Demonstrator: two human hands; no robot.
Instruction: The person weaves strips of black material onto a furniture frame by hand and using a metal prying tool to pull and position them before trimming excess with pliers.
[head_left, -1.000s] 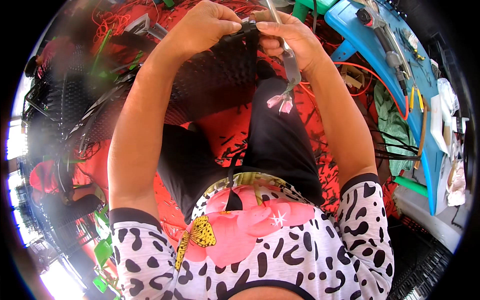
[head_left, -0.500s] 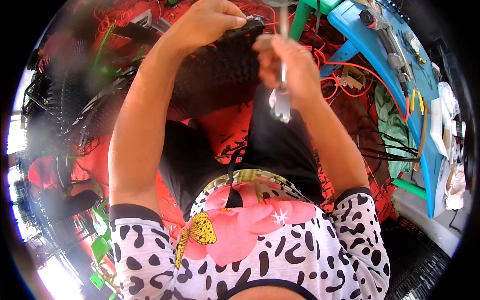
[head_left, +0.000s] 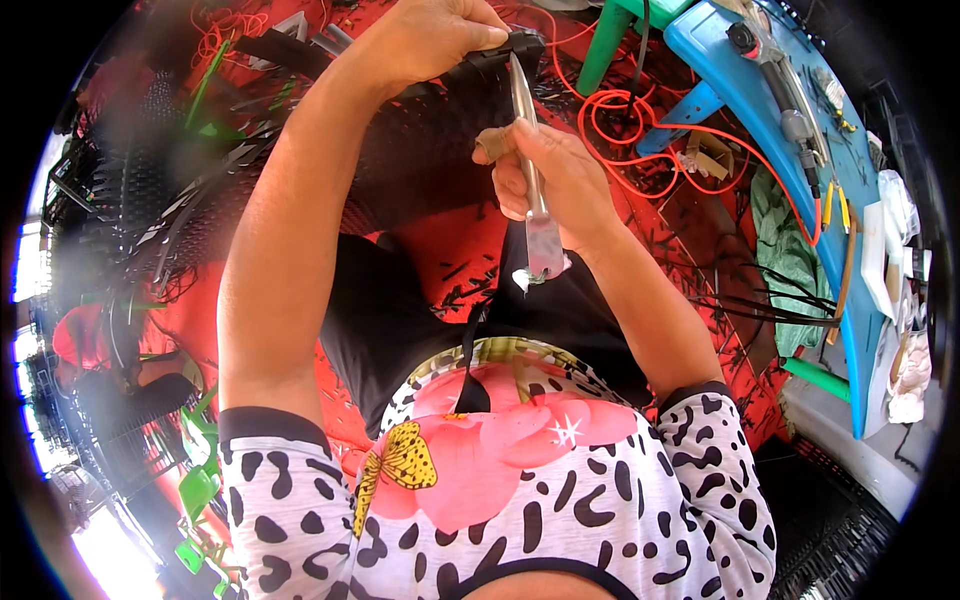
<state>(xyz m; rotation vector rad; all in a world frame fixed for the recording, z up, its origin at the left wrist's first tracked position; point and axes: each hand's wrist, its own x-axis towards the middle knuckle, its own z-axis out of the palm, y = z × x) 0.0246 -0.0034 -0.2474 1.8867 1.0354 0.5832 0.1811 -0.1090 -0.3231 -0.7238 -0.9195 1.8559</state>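
Note:
My right hand [head_left: 565, 180] is closed around a long silver metal tool [head_left: 532, 185]. Its tapered point touches or nearly touches the black rim at the top, and a flat, shiny plate-like end hangs below my fist. A brown wrap [head_left: 493, 145] covers one finger of that hand. Up at the top edge, my left hand [head_left: 430, 40] has its thumb and fingers closed on the rim of a dark woven piece [head_left: 430, 150], which stretches down before my knees. Part of the left fingers lies beyond the picture's edge.
To the right stands a blue plastic table [head_left: 705, 45] bearing a power tool [head_left: 775, 85]. An orange hose [head_left: 735, 135] loops from it to the red floor [head_left: 450, 265], where black scraps are scattered. A green stool leg [head_left: 605, 50] and a green sack [head_left: 790, 240] are nearby.
My right hand has moved left and slightly down with the metal tool, tilting its point toward the black rim. My left hand has shifted slightly right, still on the woven piece.

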